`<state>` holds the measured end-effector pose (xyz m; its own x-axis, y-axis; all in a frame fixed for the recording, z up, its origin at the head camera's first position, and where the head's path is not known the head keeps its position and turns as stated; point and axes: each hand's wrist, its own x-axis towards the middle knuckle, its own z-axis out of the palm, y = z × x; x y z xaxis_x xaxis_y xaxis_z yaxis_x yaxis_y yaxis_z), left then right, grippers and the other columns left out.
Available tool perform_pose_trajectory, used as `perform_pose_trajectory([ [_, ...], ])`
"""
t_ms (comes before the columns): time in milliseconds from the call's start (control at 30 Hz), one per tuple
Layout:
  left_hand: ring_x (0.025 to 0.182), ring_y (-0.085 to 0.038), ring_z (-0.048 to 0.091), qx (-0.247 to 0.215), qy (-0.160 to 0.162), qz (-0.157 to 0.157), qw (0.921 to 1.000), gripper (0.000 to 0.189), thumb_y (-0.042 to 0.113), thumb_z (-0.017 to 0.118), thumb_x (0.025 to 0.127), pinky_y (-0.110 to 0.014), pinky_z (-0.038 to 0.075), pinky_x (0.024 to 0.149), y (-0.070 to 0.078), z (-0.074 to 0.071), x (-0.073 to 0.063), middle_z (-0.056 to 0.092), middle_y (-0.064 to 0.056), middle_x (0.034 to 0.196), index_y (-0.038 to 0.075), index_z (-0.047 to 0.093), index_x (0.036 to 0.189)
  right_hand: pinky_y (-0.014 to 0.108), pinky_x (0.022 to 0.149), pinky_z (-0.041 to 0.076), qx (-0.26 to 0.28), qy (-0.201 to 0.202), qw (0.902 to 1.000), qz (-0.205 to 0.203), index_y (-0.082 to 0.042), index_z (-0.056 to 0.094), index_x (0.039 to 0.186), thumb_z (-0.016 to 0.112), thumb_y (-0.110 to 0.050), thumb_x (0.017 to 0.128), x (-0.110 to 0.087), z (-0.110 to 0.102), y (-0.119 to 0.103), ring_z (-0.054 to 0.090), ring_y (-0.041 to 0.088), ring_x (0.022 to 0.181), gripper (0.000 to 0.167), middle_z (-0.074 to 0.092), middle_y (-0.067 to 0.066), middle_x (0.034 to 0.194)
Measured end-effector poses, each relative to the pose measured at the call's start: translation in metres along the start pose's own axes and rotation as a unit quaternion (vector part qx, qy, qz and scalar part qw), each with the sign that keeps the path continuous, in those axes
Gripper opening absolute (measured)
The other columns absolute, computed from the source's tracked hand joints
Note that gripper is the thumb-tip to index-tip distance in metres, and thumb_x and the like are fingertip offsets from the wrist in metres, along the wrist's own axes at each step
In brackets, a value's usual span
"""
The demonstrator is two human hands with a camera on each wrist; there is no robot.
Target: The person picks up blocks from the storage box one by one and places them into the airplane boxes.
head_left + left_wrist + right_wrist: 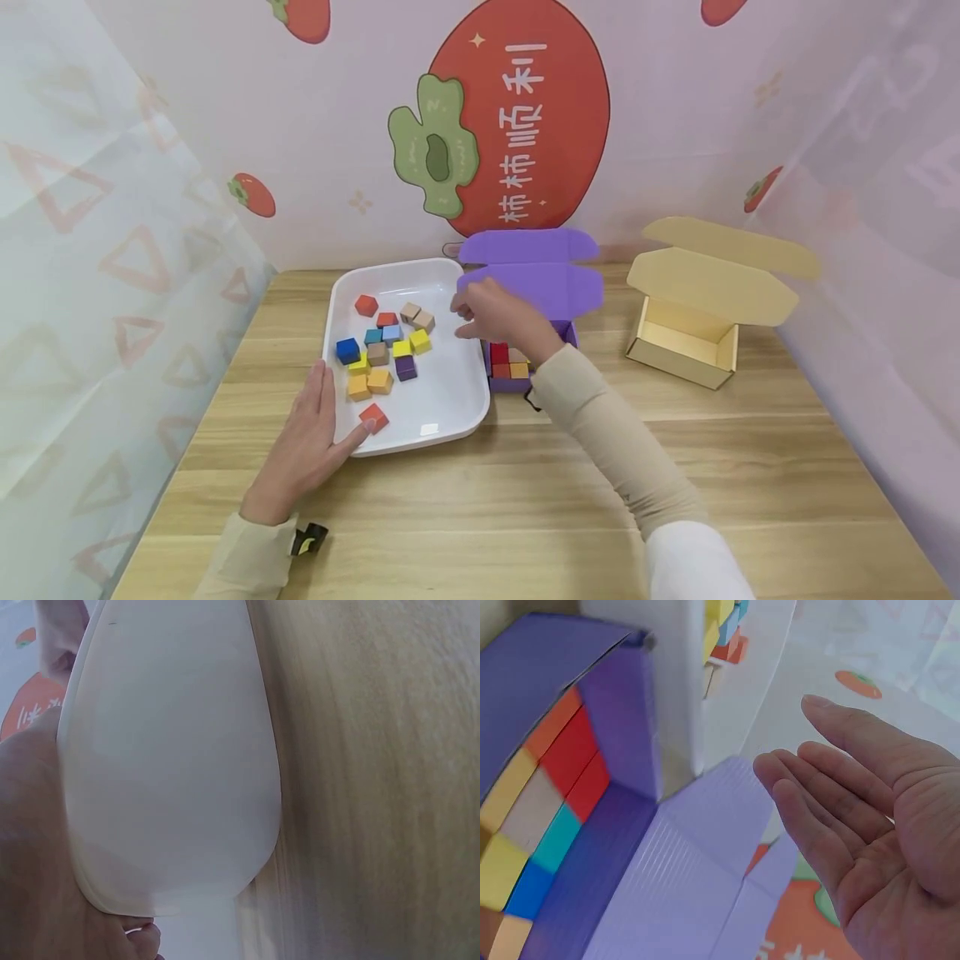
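Observation:
At the near left corner of a white tray (442, 400), my left hand (300, 450) holds the rim, its fingers along the outer side wall and the thumb over the near edge. The thumb tip overlaps a red block (376, 421) inside. In the left wrist view the tray's outer wall (172, 765) fills the middle. My right hand (501, 315) hovers above the tray's right edge, beside an open purple box (510, 386). Its palm and loosely bent fingers hold nothing in the right wrist view. Coloured blocks (568, 750) sit packed in rows inside that box.
Several loose blocks (377, 354) lie in the tray's left half. An open tan cardboard box (678, 362) stands at the right with its lid raised. The purple lid (532, 283) stands up behind its box. A printed cloth wall (330, 133) closes off the back.

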<state>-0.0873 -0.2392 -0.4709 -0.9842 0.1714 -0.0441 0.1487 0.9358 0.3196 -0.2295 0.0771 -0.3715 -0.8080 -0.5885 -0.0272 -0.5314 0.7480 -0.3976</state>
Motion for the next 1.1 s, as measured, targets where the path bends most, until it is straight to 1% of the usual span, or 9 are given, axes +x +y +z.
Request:
perform_pose_trajectory([
  [67, 0.164, -0.047, 0.004, -0.001, 0.001, 0.0, 1.0, 0.114, 0.069, 0.052, 0.099, -0.071, 0.021, 0.127, 0.0, 0.0, 0.0, -0.013, -0.019, 0.178, -0.003, -0.003, 0.167, 0.032, 0.094, 0.063, -0.001, -0.018, 0.9998, 0.005, -0.006, 0.076, 0.126, 0.084, -0.02, 0.092, 0.011, 0.002, -0.008, 0.071, 0.019, 0.101, 0.038, 0.078, 0.008, 0.115],
  [167, 0.164, -0.047, 0.004, 0.0, 0.003, 0.002, 1.0, 0.113, 0.069, 0.052, 0.099, -0.071, 0.021, 0.127, 0.0, 0.0, 0.0, -0.012, -0.02, 0.178, -0.003, -0.002, 0.167, 0.033, 0.096, 0.062, 0.002, -0.047, 0.9987, 0.018, -0.007, 0.075, 0.13, 0.082, -0.02, 0.094, 0.029, 0.007, -0.019, 0.069, 0.021, 0.106, 0.039, 0.077, 0.009, 0.121],
  [367, 0.165, -0.045, 0.003, 0.004, 0.006, 0.005, 1.0, 0.114, 0.07, 0.052, 0.098, -0.07, 0.019, 0.128, -0.001, -0.001, 0.0, -0.009, -0.02, 0.178, -0.003, -0.001, 0.168, 0.033, 0.095, 0.058, -0.012, -0.08, 0.9934, 0.081, -0.008, 0.072, 0.131, 0.079, -0.019, 0.096, 0.057, 0.024, -0.032, 0.059, 0.02, 0.106, 0.038, 0.07, 0.005, 0.12],
  [433, 0.165, -0.046, 0.003, 0.003, 0.007, 0.007, 0.9999, 0.113, 0.069, 0.053, 0.099, -0.07, 0.019, 0.128, 0.0, 0.0, 0.0, -0.009, -0.021, 0.178, -0.003, -0.001, 0.167, 0.034, 0.094, 0.057, -0.022, -0.086, 0.9911, 0.099, -0.008, 0.071, 0.129, 0.08, -0.018, 0.096, 0.064, 0.031, -0.033, 0.058, 0.019, 0.105, 0.036, 0.067, 0.004, 0.118],
  [500, 0.164, -0.047, 0.004, 0.005, 0.01, 0.008, 0.9999, 0.113, 0.068, 0.054, 0.098, -0.071, 0.019, 0.128, 0.0, 0.0, 0.0, -0.007, -0.022, 0.178, -0.004, 0.001, 0.167, 0.034, 0.094, 0.057, -0.019, -0.089, 0.9896, 0.111, -0.008, 0.069, 0.126, 0.08, -0.016, 0.095, 0.069, 0.039, -0.033, 0.059, 0.019, 0.104, 0.034, 0.065, 0.004, 0.115],
  [667, 0.164, -0.048, 0.005, 0.006, 0.01, 0.007, 0.9999, 0.114, 0.069, 0.055, 0.098, -0.072, 0.016, 0.128, 0.002, 0.0, 0.0, -0.003, -0.025, 0.177, -0.006, 0.003, 0.167, 0.034, 0.093, 0.06, -0.012, -0.095, 0.9885, 0.117, -0.009, 0.068, 0.12, 0.081, -0.012, 0.094, 0.078, 0.053, -0.031, 0.063, 0.021, 0.097, 0.03, 0.068, 0.005, 0.108],
  [767, 0.164, -0.048, 0.004, 0.006, 0.009, 0.008, 0.9999, 0.115, 0.07, 0.055, 0.098, -0.072, 0.014, 0.129, 0.002, 0.001, 0.0, -0.002, -0.026, 0.177, -0.006, 0.003, 0.166, 0.035, 0.093, 0.06, -0.009, -0.101, 0.9874, 0.121, -0.009, 0.068, 0.121, 0.081, -0.012, 0.094, 0.081, 0.059, -0.029, 0.063, 0.022, 0.097, 0.03, 0.068, 0.005, 0.109],
  [900, 0.164, -0.048, 0.005, 0.007, 0.01, 0.009, 0.9999, 0.114, 0.07, 0.054, 0.098, -0.071, 0.016, 0.129, 0.002, 0.002, 0.0, 0.0, -0.026, 0.177, -0.007, 0.005, 0.166, 0.036, 0.096, 0.06, -0.013, -0.101, 0.9875, 0.12, -0.009, 0.069, 0.122, 0.08, -0.01, 0.094, 0.085, 0.063, -0.027, 0.063, 0.021, 0.099, 0.03, 0.068, 0.005, 0.11],
  [1100, 0.164, -0.048, 0.006, 0.013, 0.013, 0.006, 0.9998, 0.113, 0.069, 0.053, 0.098, -0.07, 0.016, 0.13, 0.002, 0.0, 0.001, 0.001, -0.026, 0.177, -0.007, 0.006, 0.166, 0.036, 0.1, 0.059, -0.041, -0.085, 0.9896, 0.108, -0.009, 0.069, 0.12, 0.081, -0.011, 0.093, 0.088, 0.065, -0.03, 0.063, 0.021, 0.098, 0.029, 0.067, 0.005, 0.111],
])
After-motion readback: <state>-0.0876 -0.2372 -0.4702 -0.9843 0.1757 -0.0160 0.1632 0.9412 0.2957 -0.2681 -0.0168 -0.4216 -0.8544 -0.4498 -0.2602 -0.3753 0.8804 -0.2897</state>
